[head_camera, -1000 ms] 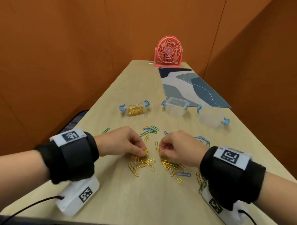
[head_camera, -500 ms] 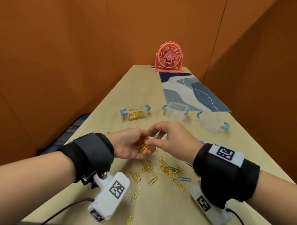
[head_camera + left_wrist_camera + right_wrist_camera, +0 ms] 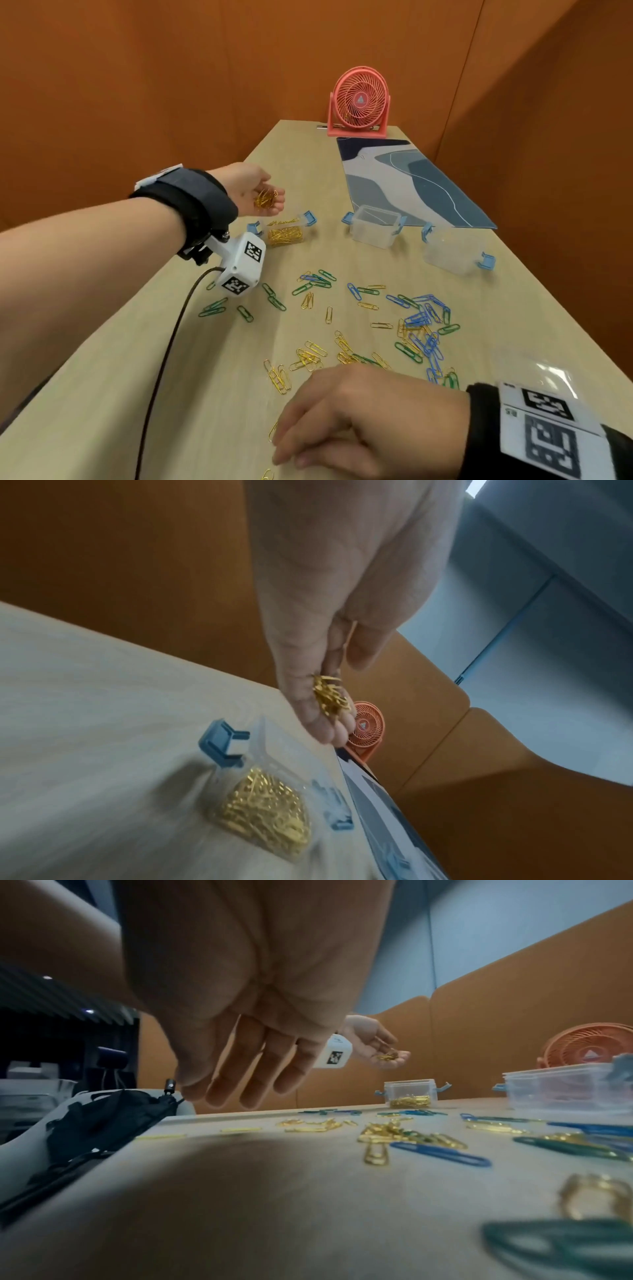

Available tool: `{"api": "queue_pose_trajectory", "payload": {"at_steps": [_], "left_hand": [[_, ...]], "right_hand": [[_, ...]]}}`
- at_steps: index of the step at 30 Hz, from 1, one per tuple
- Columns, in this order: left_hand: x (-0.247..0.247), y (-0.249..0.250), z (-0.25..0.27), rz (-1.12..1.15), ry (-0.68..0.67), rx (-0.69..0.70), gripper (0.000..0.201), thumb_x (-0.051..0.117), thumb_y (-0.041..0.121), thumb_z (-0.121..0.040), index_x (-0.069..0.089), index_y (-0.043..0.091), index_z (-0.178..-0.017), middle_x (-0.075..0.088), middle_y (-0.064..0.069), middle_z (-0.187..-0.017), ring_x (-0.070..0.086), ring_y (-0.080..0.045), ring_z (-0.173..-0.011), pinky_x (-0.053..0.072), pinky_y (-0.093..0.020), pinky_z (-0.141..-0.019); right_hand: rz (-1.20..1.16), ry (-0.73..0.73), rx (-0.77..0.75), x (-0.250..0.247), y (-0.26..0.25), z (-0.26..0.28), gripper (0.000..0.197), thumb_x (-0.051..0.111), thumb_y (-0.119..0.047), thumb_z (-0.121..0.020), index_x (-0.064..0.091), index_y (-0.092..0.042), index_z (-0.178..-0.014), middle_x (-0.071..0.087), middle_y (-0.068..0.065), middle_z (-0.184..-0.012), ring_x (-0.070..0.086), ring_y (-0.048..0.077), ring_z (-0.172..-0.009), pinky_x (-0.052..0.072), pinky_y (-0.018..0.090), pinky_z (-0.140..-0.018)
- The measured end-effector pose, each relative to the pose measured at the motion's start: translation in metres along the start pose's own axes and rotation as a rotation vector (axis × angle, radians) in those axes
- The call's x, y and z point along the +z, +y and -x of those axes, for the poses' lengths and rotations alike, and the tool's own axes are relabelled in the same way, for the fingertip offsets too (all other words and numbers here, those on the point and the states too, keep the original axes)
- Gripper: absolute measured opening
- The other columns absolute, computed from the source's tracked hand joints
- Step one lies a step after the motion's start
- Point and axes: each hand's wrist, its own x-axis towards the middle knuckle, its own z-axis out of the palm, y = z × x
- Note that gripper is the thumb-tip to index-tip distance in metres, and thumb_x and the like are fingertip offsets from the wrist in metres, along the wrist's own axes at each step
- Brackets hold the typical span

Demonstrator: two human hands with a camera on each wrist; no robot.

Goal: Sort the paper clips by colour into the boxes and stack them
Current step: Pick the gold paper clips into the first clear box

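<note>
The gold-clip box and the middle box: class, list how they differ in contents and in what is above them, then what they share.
The gold-clip box holds a heap of gold paper clips; the middle box looks empty. The left hand, with a palmful of clips, hovers above the gold-clip box; nothing hangs above the middle box. Both are clear, lidless, with blue clasps swung out.

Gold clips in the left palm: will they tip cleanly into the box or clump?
Probably clump: the gold clips lie tangled in one heap on the left hand, so may drop together. Being light and loose, some could bounce past the small box.
</note>
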Motion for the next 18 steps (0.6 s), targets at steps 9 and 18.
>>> {"api": "queue_pose_trajectory", "payload": {"at_steps": [9,18], "left_hand": [[-0.003,-0.012,0.017,-0.585,-0.048,0.280,0.023,0.051,0.027,-0.095,0.063,0.016,-0.110,0.066,0.000,-0.111,0.061,-0.016,-0.102,0.050,-0.030,-0.088],[-0.009,-0.074,0.099,-1.104,-0.742,0.279,0.013,0.080,0.021,-0.071,0.074,0.030,-0.078,0.073,0.007,-0.078,0.062,-0.005,-0.069,0.050,-0.021,-0.067]], "right_hand": [[0.143,-0.133,-0.075,0.007,0.017,-0.001,0.025,0.050,-0.006,-0.090,0.064,-0.002,-0.110,0.059,0.002,-0.127,0.051,0.016,-0.114,0.048,0.036,-0.089],[0.230,0.092,0.307,-0.024,0.027,0.018,0.033,0.059,-0.029,-0.088,0.060,-0.026,-0.121,0.057,-0.013,-0.120,0.051,0.001,-0.107,0.040,0.014,-0.092]]}}
